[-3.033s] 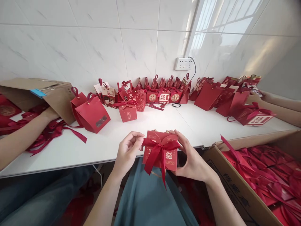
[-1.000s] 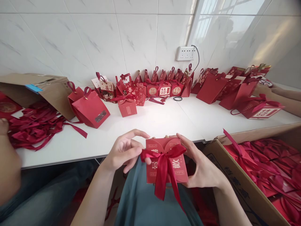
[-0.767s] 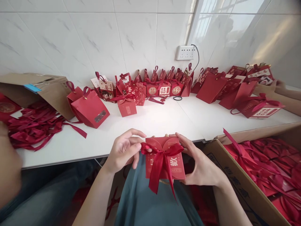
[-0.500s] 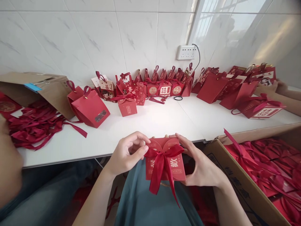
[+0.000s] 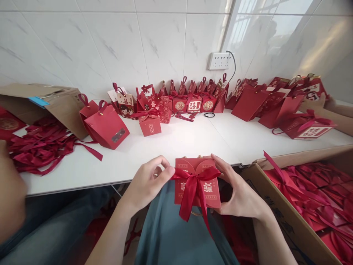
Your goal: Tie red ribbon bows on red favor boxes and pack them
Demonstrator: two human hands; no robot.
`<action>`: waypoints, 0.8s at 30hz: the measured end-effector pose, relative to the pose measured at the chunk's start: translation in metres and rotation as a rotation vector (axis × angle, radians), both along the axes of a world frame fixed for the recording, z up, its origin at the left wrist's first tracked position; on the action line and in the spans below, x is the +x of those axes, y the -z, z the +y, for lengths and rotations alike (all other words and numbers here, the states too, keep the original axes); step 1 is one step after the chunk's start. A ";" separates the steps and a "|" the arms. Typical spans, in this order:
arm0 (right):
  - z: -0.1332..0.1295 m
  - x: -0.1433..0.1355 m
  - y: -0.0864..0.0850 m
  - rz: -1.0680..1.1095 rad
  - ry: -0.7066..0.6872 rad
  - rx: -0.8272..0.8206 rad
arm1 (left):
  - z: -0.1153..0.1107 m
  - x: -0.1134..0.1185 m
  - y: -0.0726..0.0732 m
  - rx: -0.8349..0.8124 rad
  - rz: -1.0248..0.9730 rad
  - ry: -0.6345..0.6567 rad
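A red gift box (image 5: 180, 198) with pale lettering and rope cords is held above my lap, in front of the table edge. Across its front is tied a dark red ribbon bow (image 5: 196, 178), its tails hanging below the box. My right hand (image 5: 238, 189) grips the box by its right side, with fingers at the top corner and thumb near the bottom corner. At the other side, my left hand (image 5: 151, 182) has thumb and forefinger closed on the end of the bow's left loop. Its other fingers are curled.
On the white table (image 5: 182, 141) lie a heap of red ribbons (image 5: 44, 145), a cardboard box (image 5: 64, 110), a windowed red bag (image 5: 106, 125) and rows of red gift boxes. An open carton (image 5: 292, 217) of red packages stands right. Other people's arms show at left (image 5: 12, 191) and right (image 5: 335, 114).
The gift box has shifted slightly right and up in my right hand. My left fingers are now at the tip of the bow's left loop, farther from the box's edge.
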State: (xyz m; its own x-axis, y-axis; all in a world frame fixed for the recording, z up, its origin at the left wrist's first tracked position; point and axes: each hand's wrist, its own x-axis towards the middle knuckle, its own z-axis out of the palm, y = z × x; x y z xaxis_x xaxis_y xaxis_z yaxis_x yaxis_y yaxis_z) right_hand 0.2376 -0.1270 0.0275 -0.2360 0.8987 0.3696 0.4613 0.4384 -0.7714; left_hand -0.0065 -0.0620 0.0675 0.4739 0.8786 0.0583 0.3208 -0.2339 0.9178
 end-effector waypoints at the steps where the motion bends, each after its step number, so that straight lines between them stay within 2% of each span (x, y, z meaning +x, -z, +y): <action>1: 0.000 0.000 0.000 -0.001 0.002 0.002 | -0.001 0.002 0.000 -0.013 0.023 -0.002; 4: -0.001 0.002 0.000 -0.020 0.014 0.008 | -0.008 0.010 0.000 0.036 -0.004 -0.092; 6: -0.002 0.003 0.001 -0.039 0.034 0.010 | -0.015 0.017 -0.001 0.189 -0.022 -0.184; 9: -0.003 0.005 0.002 -0.056 0.058 0.008 | -0.030 0.029 -0.005 0.636 0.048 -0.259; 11: -0.004 0.005 0.002 -0.048 0.069 0.023 | -0.041 0.038 -0.007 0.930 0.139 -0.218; 13: -0.005 0.004 0.002 -0.018 0.073 0.056 | -0.052 0.046 -0.010 1.113 0.199 -0.135; 18: -0.011 0.005 -0.003 0.070 0.048 0.118 | -0.069 0.058 -0.008 1.247 0.162 -0.055; 22: -0.015 0.009 -0.009 0.070 0.047 0.140 | -0.072 0.059 0.003 1.227 0.205 0.076; 24: -0.016 0.010 -0.010 0.074 0.042 0.154 | -0.074 0.060 0.007 1.195 0.228 0.103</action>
State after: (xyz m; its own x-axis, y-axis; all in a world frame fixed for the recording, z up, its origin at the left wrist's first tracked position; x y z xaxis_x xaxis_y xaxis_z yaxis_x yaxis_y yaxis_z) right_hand 0.2477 -0.1425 0.0373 -0.1671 0.8387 0.5183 0.4262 0.5355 -0.7291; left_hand 0.0534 -0.1359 0.0609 0.6429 0.2871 0.7101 0.3769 -0.9257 0.0330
